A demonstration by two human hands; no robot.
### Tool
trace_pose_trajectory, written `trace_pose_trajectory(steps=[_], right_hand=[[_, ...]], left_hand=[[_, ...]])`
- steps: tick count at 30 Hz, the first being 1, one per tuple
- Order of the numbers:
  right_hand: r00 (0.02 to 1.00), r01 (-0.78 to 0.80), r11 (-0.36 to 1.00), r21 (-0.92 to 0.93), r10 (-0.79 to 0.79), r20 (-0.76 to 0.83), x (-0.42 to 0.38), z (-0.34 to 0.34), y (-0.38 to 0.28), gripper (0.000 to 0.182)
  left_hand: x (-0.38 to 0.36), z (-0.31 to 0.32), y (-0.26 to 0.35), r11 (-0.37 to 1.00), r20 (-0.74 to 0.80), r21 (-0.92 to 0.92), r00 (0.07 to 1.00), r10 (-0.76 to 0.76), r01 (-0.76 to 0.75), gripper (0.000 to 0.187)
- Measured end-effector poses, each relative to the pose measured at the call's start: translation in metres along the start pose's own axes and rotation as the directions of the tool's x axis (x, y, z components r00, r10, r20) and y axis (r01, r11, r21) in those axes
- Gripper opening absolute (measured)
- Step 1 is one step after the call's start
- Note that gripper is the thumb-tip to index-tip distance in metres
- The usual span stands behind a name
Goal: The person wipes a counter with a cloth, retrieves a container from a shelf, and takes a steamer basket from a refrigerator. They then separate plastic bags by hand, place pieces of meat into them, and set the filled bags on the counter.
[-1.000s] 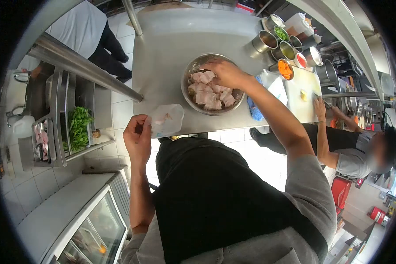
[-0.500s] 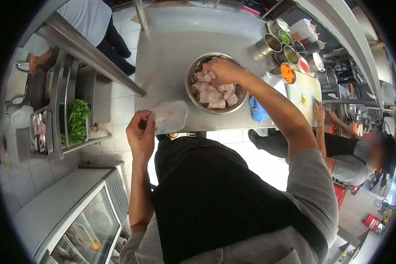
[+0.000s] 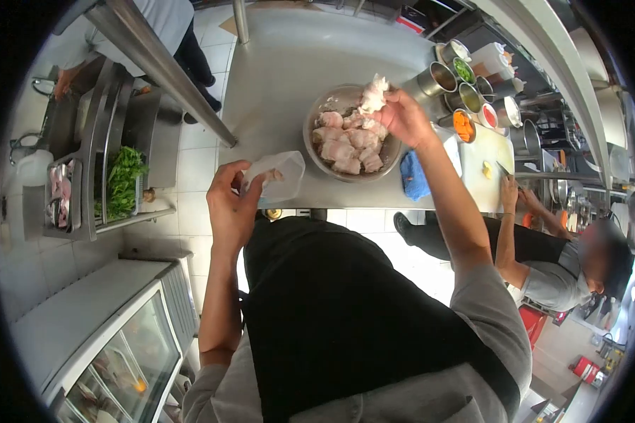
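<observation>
A steel bowl [image 3: 309,158] on the counter holds several chunks of pale pink raw meat [image 3: 346,144]. Over its far right rim my right hand [image 3: 408,120] is closed, with a whitish piece of raw meat [image 3: 374,95] pinched in its fingers. To the left of the bowl, my left hand [image 3: 233,204] grips a translucent plastic bag [image 3: 287,185] by its near left side. A small bit of meat shows at the bag, close to the left fingertips.
A blue cloth [image 3: 415,176] lies right of the bowl, beside a white cutting board [image 3: 499,151]. A co-worker [image 3: 554,271] holds a knife there. Metal containers [image 3: 466,99] of ingredients line the back right. Leafy greens [image 3: 125,183] sit on the left rack; another person stands behind it.
My right hand has risen out of the bowl and moved right, lifting a piece of meat. My left hand still holds the plastic bag, slightly shifted.
</observation>
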State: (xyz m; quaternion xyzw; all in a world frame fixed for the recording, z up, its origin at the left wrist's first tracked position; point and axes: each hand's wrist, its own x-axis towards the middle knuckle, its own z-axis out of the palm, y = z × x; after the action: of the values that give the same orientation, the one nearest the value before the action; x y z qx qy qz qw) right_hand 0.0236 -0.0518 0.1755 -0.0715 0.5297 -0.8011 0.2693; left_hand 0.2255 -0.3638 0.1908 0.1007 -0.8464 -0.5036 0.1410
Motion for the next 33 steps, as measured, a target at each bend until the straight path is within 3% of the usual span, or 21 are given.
trace_pose_trajectory(steps=[2,6,8,12,14,16,20,22,23,24,26,28,29,31,33], right_hand=[[0.987,-0.117,0.965,0.234,0.087,0.135,-0.013,0.014,0.003,0.044],[0.978,-0.207,0.957,0.203,0.198,0.064,-0.037,0.055,0.009,0.044],[0.974,-0.221,0.952,0.211,0.203,0.103,-0.044,0.078,0.015,0.045],[0.914,-0.262,0.965,0.019,0.241,0.325,-0.053,0.131,0.021,0.048],[0.885,-0.32,0.916,-0.243,0.381,0.269,-0.052,0.162,0.019,0.05],[0.892,-0.346,0.864,-0.366,0.424,0.159,-0.043,0.164,0.045,0.053],[0.932,-0.301,0.878,-0.371,0.354,0.083,-0.045,0.165,0.062,0.057],[0.89,-0.295,0.739,-0.606,0.443,0.106,-0.054,0.176,0.038,0.069],[0.918,-0.266,0.652,-0.71,0.395,0.019,-0.06,0.175,0.035,0.059],[0.918,-0.27,0.649,-0.712,0.396,0.012,-0.062,0.166,0.034,0.059],[0.962,0.082,0.692,-0.717,0.133,0.239,-0.065,0.136,0.03,0.05],[0.996,0.065,0.466,-0.882,0.023,0.086,-0.061,0.113,0.009,0.045],[0.996,0.06,0.467,-0.882,0.03,0.084,-0.061,0.098,0.01,0.045],[0.988,0.135,0.0,-0.991,-0.071,0.135,-0.059,0.071,0.029,0.049],[0.977,0.178,-0.05,-0.983,-0.114,0.182,-0.059,0.066,0.044,0.052]], left_hand=[[0.002,0.002,-0.005,0.996,0.046,-0.041,0.996,-0.075,0.077,0.021],[0.006,0.004,-0.007,0.984,0.072,-0.153,0.994,-0.085,0.095,0.016],[0.007,0.009,-0.02,0.976,0.061,-0.203,0.996,-0.071,0.082,0.013],[0.008,0.009,-0.013,0.978,0.071,-0.182,0.994,-0.089,0.1,0.013],[0.008,0.006,-0.011,0.974,0.106,-0.21,0.992,-0.063,0.084,0.011],[0.007,0.004,-0.012,0.971,0.07,-0.217,0.994,-0.084,0.098,0.009],[-0.003,0.006,-0.022,0.974,0.03,-0.221,0.998,-0.052,0.057,0.01],[-0.01,0.01,-0.021,0.95,0.05,-0.302,0.997,-0.065,0.077,0.01],[-0.012,0.01,-0.02,0.945,0.057,-0.31,0.994,-0.091,0.104,0.01],[-0.012,0.011,-0.019,0.941,0.061,-0.313,0.991,-0.117,0.13,0.01],[-0.011,0.01,-0.018,0.937,0.052,-0.32,0.99,-0.133,0.143,0.01],[-0.01,0.008,-0.02,0.932,0.044,-0.325,0.987,-0.158,0.163,0.009],[-0.008,0.006,-0.021,0.93,0.05,-0.325,0.986,-0.161,0.168,0.009],[-0.002,0.004,-0.018,0.914,0.064,-0.36,0.982,-0.175,0.186,0.009],[0.001,0.008,-0.021,0.908,0.05,-0.385,0.986,-0.16,0.167,0.009]])
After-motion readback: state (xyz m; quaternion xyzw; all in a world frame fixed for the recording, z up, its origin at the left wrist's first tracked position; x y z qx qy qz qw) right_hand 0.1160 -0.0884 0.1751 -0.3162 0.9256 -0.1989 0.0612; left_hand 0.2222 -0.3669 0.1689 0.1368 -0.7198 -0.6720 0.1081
